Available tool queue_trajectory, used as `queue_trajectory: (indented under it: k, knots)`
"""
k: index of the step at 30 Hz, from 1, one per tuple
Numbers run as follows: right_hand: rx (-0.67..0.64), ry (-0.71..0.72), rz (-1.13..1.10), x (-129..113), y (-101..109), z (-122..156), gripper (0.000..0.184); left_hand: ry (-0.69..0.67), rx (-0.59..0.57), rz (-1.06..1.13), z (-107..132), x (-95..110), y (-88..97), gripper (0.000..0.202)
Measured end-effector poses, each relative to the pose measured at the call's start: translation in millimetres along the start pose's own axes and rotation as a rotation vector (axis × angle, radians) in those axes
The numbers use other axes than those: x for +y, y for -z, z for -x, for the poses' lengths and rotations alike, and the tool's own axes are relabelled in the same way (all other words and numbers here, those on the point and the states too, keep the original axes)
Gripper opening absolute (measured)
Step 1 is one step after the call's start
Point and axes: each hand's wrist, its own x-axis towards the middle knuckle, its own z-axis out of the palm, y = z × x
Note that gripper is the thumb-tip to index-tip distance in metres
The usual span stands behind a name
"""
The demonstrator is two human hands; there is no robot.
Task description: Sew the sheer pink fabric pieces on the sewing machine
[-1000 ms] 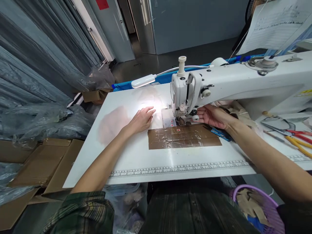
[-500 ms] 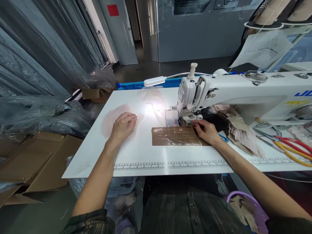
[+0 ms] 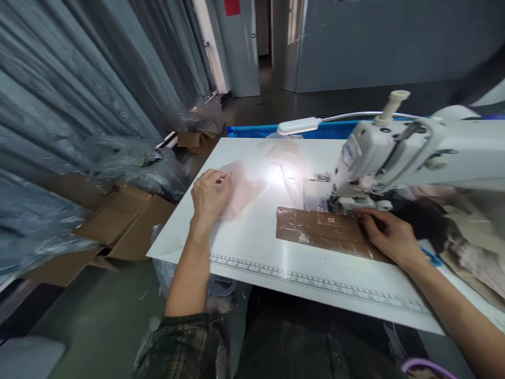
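A sheer pale pink piece of fabric (image 3: 241,189) lies on the white sewing table, partly washed out by the lamp's glare. My left hand (image 3: 210,196) is closed in a pinch at the fabric's left edge, with the cloth stretching away to its right. My right hand (image 3: 390,237) rests over the right end of a brown tape-covered strip (image 3: 315,229). Its thumb and forefinger come together beside the presser foot of the white sewing machine (image 3: 363,158); what lies between them is too small to make out.
A lit lamp (image 3: 299,126) on a thin flexible stalk hangs over the table. A printed ruler scale (image 3: 284,271) runs along the front edge. Blue-handled scissors (image 3: 431,257) and fabric scraps (image 3: 473,258) lie at right. Cardboard boxes (image 3: 130,221) and plastic-wrapped goods stand on the left.
The view has swung left, so the machine appears farther right. My left hand has shifted to the fabric's left edge, and the cloth is drawn out beside it. My right hand stays by the presser foot.
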Motion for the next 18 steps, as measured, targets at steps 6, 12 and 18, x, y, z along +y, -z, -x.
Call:
queue_trajectory:
  k: [6, 12, 18]
  knots:
    - [-0.091, 0.015, 0.078, 0.8, 4.4, 1.9, 0.038, -0.021, -0.322, -0.041, 4.6, -2.5, -5.4, 0.019]
    - [-0.111, 0.133, 0.104, 7.0, 2.9, 8.3, 0.029, -0.007, -0.422, -0.063, 7.7, -0.9, -4.2, 0.018]
    - [-0.146, 0.215, 0.157, 3.5, 0.7, 9.5, 0.027, -0.024, -0.201, 0.246, 6.5, 3.9, -2.2, 0.023]
